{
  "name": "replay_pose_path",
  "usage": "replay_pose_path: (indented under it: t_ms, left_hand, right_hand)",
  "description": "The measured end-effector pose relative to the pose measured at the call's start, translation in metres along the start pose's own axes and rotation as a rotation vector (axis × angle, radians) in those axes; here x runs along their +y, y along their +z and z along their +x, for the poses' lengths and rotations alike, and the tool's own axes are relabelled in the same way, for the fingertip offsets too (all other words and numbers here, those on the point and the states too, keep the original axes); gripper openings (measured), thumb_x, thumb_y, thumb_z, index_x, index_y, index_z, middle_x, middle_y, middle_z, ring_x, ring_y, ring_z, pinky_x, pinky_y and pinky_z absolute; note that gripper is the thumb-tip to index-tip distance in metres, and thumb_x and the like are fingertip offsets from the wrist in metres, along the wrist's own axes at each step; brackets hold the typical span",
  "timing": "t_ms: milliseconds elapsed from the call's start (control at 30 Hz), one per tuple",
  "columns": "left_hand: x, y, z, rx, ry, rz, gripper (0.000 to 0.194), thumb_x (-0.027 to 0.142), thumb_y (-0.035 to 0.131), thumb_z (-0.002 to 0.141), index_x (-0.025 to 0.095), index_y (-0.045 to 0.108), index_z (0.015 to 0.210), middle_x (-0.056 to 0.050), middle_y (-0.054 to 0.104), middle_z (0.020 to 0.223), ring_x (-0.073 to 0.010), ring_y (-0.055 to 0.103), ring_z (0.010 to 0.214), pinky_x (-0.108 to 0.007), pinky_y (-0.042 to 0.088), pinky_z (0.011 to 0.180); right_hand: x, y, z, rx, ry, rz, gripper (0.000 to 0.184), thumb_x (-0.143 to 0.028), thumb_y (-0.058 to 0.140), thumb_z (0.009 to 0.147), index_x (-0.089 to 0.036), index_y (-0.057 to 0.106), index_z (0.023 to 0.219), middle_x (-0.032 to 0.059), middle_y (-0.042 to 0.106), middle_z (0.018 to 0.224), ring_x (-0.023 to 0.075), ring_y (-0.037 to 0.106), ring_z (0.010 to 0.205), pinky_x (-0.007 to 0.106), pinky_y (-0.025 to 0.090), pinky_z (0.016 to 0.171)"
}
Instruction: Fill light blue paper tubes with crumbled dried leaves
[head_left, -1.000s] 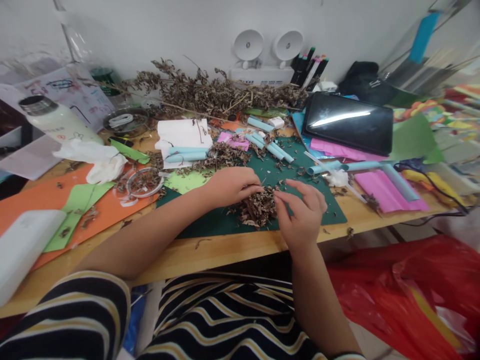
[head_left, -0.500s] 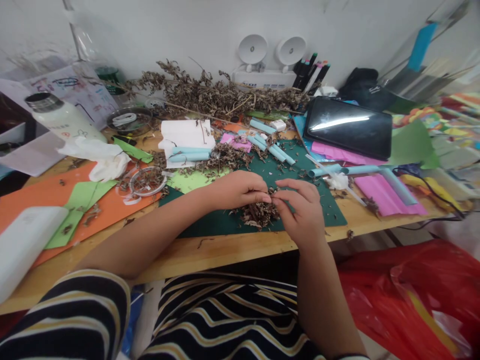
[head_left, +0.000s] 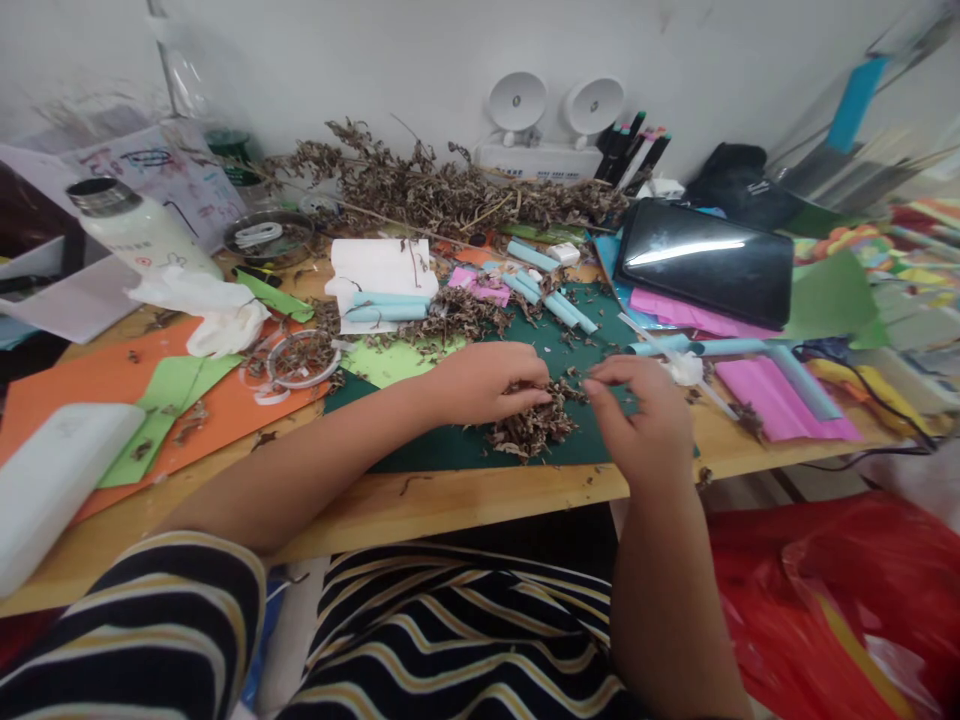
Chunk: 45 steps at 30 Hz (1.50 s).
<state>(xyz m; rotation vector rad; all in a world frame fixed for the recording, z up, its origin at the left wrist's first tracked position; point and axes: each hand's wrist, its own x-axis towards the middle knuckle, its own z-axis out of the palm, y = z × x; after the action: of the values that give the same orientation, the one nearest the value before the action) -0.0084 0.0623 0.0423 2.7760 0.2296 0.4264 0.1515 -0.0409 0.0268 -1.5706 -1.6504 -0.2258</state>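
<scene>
My left hand [head_left: 487, 385] is curled over the back edge of a pile of dried leaves [head_left: 534, 425], with bits of leaf between its thumb and fingers. To the right of the pile, my right hand [head_left: 641, 410] hovers with thumb and forefinger pinched together. Whatever sits in that pinch is too small to make out. Under both hands lies a green cutting mat [head_left: 442, 445], scattered with crumbs of leaf.
Dried branches [head_left: 420, 185] lie along the wall. Around the mat are rolled blue paper tubes [head_left: 390, 305], a black tablet [head_left: 705, 262], a clear tape ring [head_left: 304, 360], a white bottle [head_left: 124, 230] and pink paper [head_left: 772, 400]. A red bag [head_left: 832, 580] is below the table's right side.
My right hand has moved right, away from my left hand, where their fingertips met before. My left hand stays over the leaf pile. The view has shifted slightly.
</scene>
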Motion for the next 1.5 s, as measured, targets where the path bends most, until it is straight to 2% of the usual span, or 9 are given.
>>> replay_pose_path:
  t_ms: [200,333,533,800,967,1167,1267,1333,1500]
  left_hand:
    - [-0.003,0.000,-0.002,0.066,-0.068,-0.111,0.038,0.040,0.052,0.073,0.020,0.048,0.105,-0.008,0.050,0.106,-0.0195,0.046,0.096,-0.029,0.036,0.076]
    - [0.002,-0.012,-0.002,0.217,-0.114,-0.283,0.035,0.047,0.047,0.074,0.015,0.051,0.087,-0.005,0.054,0.084,-0.0128,0.049,0.076,-0.023,0.038,0.066]
    - [-0.001,-0.037,-0.003,0.199,-0.068,-0.113,0.030,0.033,0.032,0.083,0.015,0.048,0.064,-0.001,0.048,0.062,-0.0103,0.044,0.061,-0.023,0.035,0.061]
    - [-0.036,-0.067,-0.027,0.027,-0.827,0.691,0.019,0.025,0.047,0.072,0.016,0.056,0.087,-0.012,0.051,0.092,-0.0319,0.041,0.096,-0.047,0.030,0.077]
    - [-0.033,-0.056,-0.026,-0.007,-0.820,0.664,0.030,0.035,0.047,0.074,0.020,0.052,0.100,-0.011,0.046,0.107,-0.0340,0.033,0.106,-0.050,0.026,0.082]
    - [-0.027,-0.062,-0.019,0.146,-0.731,0.507,0.042,0.046,0.038,0.079,0.022,0.040,0.113,-0.009,0.045,0.111,-0.0313,0.034,0.109,-0.048,0.023,0.088]
    - [-0.026,-0.066,-0.018,0.232,-0.700,0.425,0.043,0.046,0.033,0.081,0.022,0.035,0.117,-0.008,0.044,0.112,-0.0281,0.037,0.107,-0.043,0.026,0.088]
    - [-0.028,-0.065,-0.017,0.256,-0.683,0.391,0.042,0.045,0.032,0.082,0.021,0.036,0.117,-0.008,0.046,0.110,-0.0266,0.039,0.105,-0.041,0.027,0.088]
    - [-0.042,-0.050,-0.014,0.241,-0.681,0.376,0.040,0.042,0.034,0.082,0.020,0.039,0.115,-0.008,0.049,0.106,-0.0250,0.043,0.101,-0.040,0.031,0.085]
  right_hand:
    - [-0.006,-0.005,0.009,-0.002,0.104,-0.053,0.005,-0.026,0.051,0.073,-0.021,0.052,0.071,-0.0011,0.055,0.066,0.0115,0.048,0.058,0.026,0.038,0.056]
    - [-0.020,-0.001,0.016,-0.090,-0.108,-0.050,0.004,-0.023,0.049,0.074,-0.022,0.052,0.072,0.0006,0.059,0.073,0.0135,0.051,0.066,0.028,0.040,0.062]
    - [-0.033,0.010,0.022,-0.054,-0.171,-0.020,0.008,-0.023,0.048,0.076,-0.021,0.054,0.081,0.0028,0.061,0.081,0.0141,0.053,0.076,0.028,0.040,0.069]
    - [-0.061,0.035,-0.004,-0.534,-0.268,-0.355,0.007,-0.026,0.051,0.074,-0.022,0.058,0.074,0.0045,0.035,0.132,0.0273,0.032,0.113,0.044,0.025,0.080]
    - [-0.067,0.054,-0.014,-0.545,-0.337,-0.442,0.009,-0.018,0.048,0.074,-0.019,0.056,0.069,0.0055,0.030,0.135,0.0277,0.028,0.116,0.046,0.020,0.082]
    - [-0.066,0.039,-0.006,-0.396,-0.295,-0.263,0.013,-0.021,0.043,0.078,-0.021,0.054,0.072,0.0034,0.044,0.125,0.0222,0.040,0.106,0.040,0.027,0.079]
    - [-0.052,0.015,-0.003,-0.167,-0.116,-0.020,0.011,-0.021,0.042,0.078,-0.021,0.052,0.076,0.0032,0.061,0.088,0.0145,0.052,0.079,0.032,0.035,0.069]
    - [-0.038,0.003,-0.005,0.038,-0.004,0.088,0.008,-0.019,0.043,0.077,-0.020,0.050,0.075,0.0008,0.056,0.070,0.0118,0.051,0.066,0.028,0.038,0.063]
    - [-0.009,0.001,-0.019,0.402,0.245,0.212,0.005,-0.021,0.046,0.076,-0.018,0.049,0.076,-0.0013,0.046,0.064,0.0106,0.047,0.057,0.027,0.040,0.056]
